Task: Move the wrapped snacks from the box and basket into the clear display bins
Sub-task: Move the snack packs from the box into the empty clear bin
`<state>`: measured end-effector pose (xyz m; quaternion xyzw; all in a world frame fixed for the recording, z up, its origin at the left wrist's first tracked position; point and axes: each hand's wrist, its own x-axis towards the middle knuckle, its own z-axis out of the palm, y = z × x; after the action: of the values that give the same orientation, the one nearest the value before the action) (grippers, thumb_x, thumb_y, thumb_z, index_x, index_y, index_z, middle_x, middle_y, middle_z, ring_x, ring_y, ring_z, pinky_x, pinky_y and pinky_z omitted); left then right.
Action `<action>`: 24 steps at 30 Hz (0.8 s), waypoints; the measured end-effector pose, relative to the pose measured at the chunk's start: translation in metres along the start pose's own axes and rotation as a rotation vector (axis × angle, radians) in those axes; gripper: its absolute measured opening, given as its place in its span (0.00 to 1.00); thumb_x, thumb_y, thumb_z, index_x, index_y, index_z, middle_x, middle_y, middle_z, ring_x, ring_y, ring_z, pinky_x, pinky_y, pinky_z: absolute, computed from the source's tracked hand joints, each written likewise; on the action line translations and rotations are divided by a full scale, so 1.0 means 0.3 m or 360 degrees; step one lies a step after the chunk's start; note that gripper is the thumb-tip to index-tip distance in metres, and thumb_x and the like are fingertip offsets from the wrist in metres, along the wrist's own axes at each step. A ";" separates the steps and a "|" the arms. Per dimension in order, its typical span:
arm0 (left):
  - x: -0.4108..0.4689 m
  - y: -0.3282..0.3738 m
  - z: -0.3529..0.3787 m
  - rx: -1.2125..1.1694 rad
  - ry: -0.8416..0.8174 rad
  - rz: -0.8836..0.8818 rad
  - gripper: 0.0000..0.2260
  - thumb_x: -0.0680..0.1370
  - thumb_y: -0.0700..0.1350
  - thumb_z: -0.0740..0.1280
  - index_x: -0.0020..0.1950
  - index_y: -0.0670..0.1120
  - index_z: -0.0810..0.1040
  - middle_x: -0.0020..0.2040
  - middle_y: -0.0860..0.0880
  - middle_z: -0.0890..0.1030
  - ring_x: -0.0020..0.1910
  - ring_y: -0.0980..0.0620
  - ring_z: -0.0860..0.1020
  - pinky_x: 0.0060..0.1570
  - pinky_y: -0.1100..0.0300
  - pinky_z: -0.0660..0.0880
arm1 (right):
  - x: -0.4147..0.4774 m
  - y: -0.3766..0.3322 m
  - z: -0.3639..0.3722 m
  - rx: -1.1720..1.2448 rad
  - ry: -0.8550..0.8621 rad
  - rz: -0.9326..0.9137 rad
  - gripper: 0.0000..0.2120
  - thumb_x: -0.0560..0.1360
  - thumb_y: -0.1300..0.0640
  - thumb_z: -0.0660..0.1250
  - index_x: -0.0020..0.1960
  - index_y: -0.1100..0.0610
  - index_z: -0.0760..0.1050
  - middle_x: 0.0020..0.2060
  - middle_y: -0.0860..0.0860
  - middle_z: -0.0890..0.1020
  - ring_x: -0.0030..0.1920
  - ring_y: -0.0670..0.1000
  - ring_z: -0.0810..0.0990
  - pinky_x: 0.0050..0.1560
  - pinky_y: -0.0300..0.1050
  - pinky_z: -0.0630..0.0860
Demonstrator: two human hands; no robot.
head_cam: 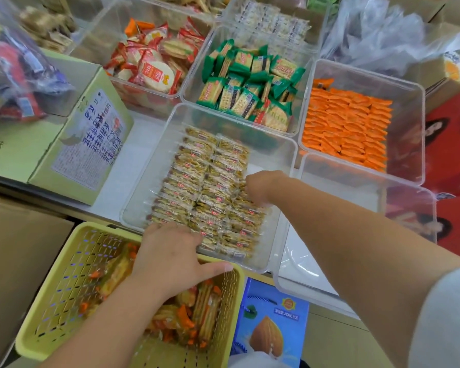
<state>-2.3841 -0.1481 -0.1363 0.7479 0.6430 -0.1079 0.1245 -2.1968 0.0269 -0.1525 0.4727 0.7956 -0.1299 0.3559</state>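
Now at the middle bin (266, 155), a person squares up rows of clear-wrapped snacks (210, 181) on a white surface (109, 192). The left hand (170, 251) reaches over the near rim, fingers spread flat on the nearest row, thumb splayed wide above the yellow basket (72, 261). The right hand (258, 187) dips into the right-hand column with the wrist bent down. Whether it pinches a pack or only presses cannot be told. Orange-trimmed packs (197, 309) lie in the basket, just below the bin. The green box (91, 144) stands to the left.

The step in hand looks like straightening the rows. Doing it well likely means sliding packs sideways with flat fingers rather than lifting them, so the overlapped rows keep their order. The bare strip along the bin's right wall should probably be filled before more are fetched. The right bin (356, 208) beside it seems the natural place for the basket's packs.

Hidden or unclear: the right fingertips, tucked under the wrist; the box's contents; the basket's near end, cut off by the frame; the pack labels, too small to read.
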 end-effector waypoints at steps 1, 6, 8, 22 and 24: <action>0.000 0.001 0.000 0.0004 -0.0012 -0.0005 0.51 0.62 0.88 0.37 0.48 0.54 0.85 0.43 0.56 0.83 0.50 0.49 0.79 0.53 0.47 0.68 | -0.012 -0.003 -0.001 0.0008 0.0048 0.0033 0.06 0.77 0.63 0.60 0.51 0.56 0.74 0.39 0.51 0.75 0.37 0.51 0.72 0.44 0.51 0.71; 0.006 0.004 -0.005 0.0033 -0.0066 0.0013 0.49 0.60 0.88 0.36 0.44 0.55 0.81 0.39 0.56 0.78 0.46 0.50 0.77 0.54 0.45 0.69 | -0.128 -0.038 0.024 0.0104 0.0299 0.0122 0.09 0.79 0.56 0.59 0.58 0.54 0.71 0.42 0.52 0.74 0.46 0.57 0.72 0.56 0.57 0.70; 0.001 0.004 -0.009 0.0034 -0.0041 0.0031 0.48 0.61 0.88 0.36 0.43 0.54 0.80 0.39 0.55 0.78 0.46 0.49 0.77 0.54 0.46 0.70 | -0.200 -0.071 0.046 0.0219 0.0387 0.0100 0.14 0.80 0.53 0.59 0.65 0.53 0.72 0.51 0.54 0.78 0.52 0.59 0.76 0.58 0.56 0.72; -0.406 -0.335 -0.132 -0.0180 0.0271 -0.0014 0.32 0.75 0.69 0.61 0.72 0.51 0.76 0.71 0.46 0.75 0.72 0.43 0.69 0.72 0.44 0.65 | -0.593 -0.592 0.080 0.1089 0.0977 -0.0147 0.15 0.82 0.48 0.63 0.64 0.53 0.79 0.60 0.51 0.81 0.63 0.55 0.75 0.64 0.52 0.71; -0.527 -0.431 -0.123 -0.0254 0.0430 -0.0195 0.30 0.73 0.66 0.64 0.66 0.48 0.81 0.66 0.45 0.79 0.67 0.40 0.75 0.66 0.43 0.70 | -0.608 -0.679 0.068 0.1135 0.1021 -0.0311 0.15 0.81 0.49 0.65 0.64 0.53 0.79 0.60 0.51 0.81 0.63 0.54 0.75 0.67 0.50 0.68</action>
<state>-2.5354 -0.2656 -0.0567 0.7029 0.7047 0.0378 0.0892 -2.3051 -0.2104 -0.0676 0.5045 0.8118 -0.2748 -0.1050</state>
